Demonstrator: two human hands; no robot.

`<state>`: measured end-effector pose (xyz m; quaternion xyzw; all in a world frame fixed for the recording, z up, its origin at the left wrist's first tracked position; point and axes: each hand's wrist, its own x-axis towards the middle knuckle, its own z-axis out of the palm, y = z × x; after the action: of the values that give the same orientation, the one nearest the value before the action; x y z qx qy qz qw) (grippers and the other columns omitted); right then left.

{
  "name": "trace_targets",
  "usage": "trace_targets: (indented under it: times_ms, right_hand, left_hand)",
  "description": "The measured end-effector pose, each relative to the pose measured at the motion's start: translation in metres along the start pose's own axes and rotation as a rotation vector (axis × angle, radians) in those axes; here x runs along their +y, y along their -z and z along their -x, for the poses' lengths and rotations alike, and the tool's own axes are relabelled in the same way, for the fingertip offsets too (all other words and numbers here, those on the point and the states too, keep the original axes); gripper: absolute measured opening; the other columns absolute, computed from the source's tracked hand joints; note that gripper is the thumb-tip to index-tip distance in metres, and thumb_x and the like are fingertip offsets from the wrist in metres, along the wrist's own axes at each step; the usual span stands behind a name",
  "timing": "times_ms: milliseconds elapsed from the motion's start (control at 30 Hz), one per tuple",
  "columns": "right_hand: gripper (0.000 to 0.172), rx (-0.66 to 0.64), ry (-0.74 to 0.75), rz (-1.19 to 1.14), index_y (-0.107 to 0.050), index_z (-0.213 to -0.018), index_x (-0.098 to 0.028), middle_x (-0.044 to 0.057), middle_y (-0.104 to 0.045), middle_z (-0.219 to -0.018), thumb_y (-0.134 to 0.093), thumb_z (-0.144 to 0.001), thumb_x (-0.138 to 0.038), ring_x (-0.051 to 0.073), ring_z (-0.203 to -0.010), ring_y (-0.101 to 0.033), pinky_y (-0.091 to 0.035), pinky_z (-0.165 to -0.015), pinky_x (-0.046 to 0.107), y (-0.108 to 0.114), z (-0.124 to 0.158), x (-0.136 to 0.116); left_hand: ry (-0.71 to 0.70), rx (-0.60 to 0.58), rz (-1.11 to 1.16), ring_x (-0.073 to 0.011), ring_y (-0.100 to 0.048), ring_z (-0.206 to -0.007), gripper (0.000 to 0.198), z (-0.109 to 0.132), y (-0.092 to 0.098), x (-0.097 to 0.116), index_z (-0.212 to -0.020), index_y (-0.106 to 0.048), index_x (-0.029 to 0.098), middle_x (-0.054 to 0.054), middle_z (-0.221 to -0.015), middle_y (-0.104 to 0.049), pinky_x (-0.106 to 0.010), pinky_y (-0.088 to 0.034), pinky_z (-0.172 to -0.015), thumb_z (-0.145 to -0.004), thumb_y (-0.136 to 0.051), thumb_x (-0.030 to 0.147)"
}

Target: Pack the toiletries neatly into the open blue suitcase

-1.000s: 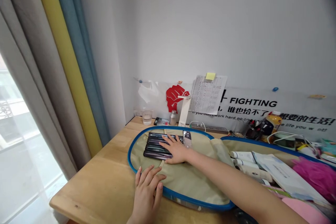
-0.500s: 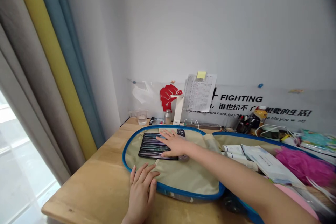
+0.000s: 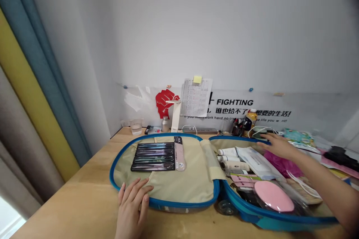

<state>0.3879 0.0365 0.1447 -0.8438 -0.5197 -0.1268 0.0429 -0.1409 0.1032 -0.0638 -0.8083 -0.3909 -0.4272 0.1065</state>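
A small blue-rimmed suitcase (image 3: 162, 206) lies spread wide on the desk, both halves lined in beige. My left hand (image 3: 133, 201) rests with its fingers stretched over the near rim of the left half. On that lining lies a pack of toothbrushes (image 3: 154, 157), apart from both hands. Fingers extended, my right hand (image 3: 276, 145) hovers near the far rim of the right half, above a magenta mesh bath puff (image 3: 282, 162). White tubes (image 3: 228, 152), a white soft packet (image 3: 258, 162) and a pink oval brush-like item (image 3: 273, 196) lie in that half.
Along the wall stand a glass of water (image 3: 136, 127), a small grey-capped bottle (image 3: 165, 124), a white desk lamp (image 3: 175, 117), a power strip (image 3: 200, 131) and an orange-labelled bottle (image 3: 250, 119). Plastic packages (image 3: 298, 136) and a black item (image 3: 340, 157) lie at the right.
My right hand has left the toothbrush pack and swung right over the filled half. The pack stays on the left lining. My left hand keeps to the rim; the view has turned right.
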Motion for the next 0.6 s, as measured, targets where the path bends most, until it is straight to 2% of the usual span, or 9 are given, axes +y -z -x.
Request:
trace_targets:
  times_ms: [67,133,233,300,433,500,600]
  right_hand:
    - [0.062,-0.02,-0.079,0.054,-0.06,-0.122,-0.005,0.029,-0.054,-0.131,-0.041,-0.084,-0.049,0.045,-0.126,-0.047,-0.034,-0.104,0.057,-0.004,0.016,0.017]
    - [0.066,-0.043,-0.09,0.093,-0.059,-0.125,-0.005,0.029,-0.052,-0.133,-0.036,-0.086,-0.054,0.046,-0.127,-0.045,-0.032,-0.104,0.058,-0.008,0.03,0.018]
    - [0.07,-0.107,-0.062,0.112,-0.055,-0.13,-0.008,0.026,-0.055,-0.13,-0.031,-0.087,-0.057,0.042,-0.121,-0.052,-0.036,-0.103,0.053,-0.019,0.041,0.003]
    - [0.075,-0.175,-0.078,0.118,-0.05,-0.137,-0.01,0.025,-0.054,-0.131,-0.036,-0.084,-0.062,0.041,-0.116,-0.057,-0.042,-0.097,0.053,-0.029,0.041,-0.009]
    - [0.089,-0.278,-0.13,0.136,-0.042,-0.145,-0.013,0.026,-0.042,-0.145,-0.052,-0.075,-0.068,0.046,-0.116,-0.056,-0.044,-0.091,0.06,-0.046,0.037,-0.024]
    - [0.084,-0.329,-0.148,0.141,-0.042,-0.144,-0.014,0.024,-0.042,-0.146,-0.056,-0.078,-0.064,0.04,-0.116,-0.057,-0.045,-0.094,0.059,-0.052,0.034,-0.026]
    - [0.063,-0.399,-0.157,0.133,-0.047,-0.137,-0.019,0.015,-0.05,-0.139,-0.059,-0.086,-0.053,0.025,-0.113,-0.059,-0.046,-0.097,0.05,-0.061,0.031,-0.025]
  left_hand:
    - [-0.008,0.008,-0.003,-0.0184,-0.059,-0.113,0.027,0.0,0.0,-0.001,-0.1,-0.069,0.032,0.003,-0.113,-0.072,-0.036,-0.012,-0.116,-0.09,-0.046,0.022]
    - [-0.006,0.018,-0.001,-0.0183,-0.06,-0.111,0.027,-0.001,0.001,-0.001,-0.099,-0.07,0.032,0.003,-0.111,-0.072,-0.037,-0.013,-0.116,-0.09,-0.046,0.023]
    - [0.003,0.022,0.01,-0.0185,-0.061,-0.11,0.027,-0.001,0.002,-0.001,-0.098,-0.07,0.033,0.003,-0.109,-0.073,-0.037,-0.014,-0.116,-0.091,-0.046,0.024]
    - [0.015,0.017,0.017,-0.0188,-0.062,-0.11,0.027,-0.001,0.002,-0.001,-0.097,-0.07,0.033,0.003,-0.109,-0.073,-0.037,-0.015,-0.115,-0.09,-0.046,0.024]
    - [0.03,0.003,0.023,-0.02,-0.061,-0.111,0.026,0.001,0.001,-0.001,-0.098,-0.07,0.032,0.001,-0.11,-0.073,-0.039,-0.017,-0.115,-0.09,-0.045,0.025]
    - [0.026,-0.001,0.023,-0.0201,-0.061,-0.111,0.026,0.001,0.0,-0.002,-0.099,-0.07,0.032,0.001,-0.111,-0.073,-0.039,-0.018,-0.115,-0.09,-0.046,0.025]
    - [0.02,-0.007,0.017,-0.0201,-0.06,-0.112,0.027,0.001,0.0,-0.002,-0.1,-0.069,0.032,0.002,-0.111,-0.072,-0.039,-0.017,-0.115,-0.091,-0.045,0.024]
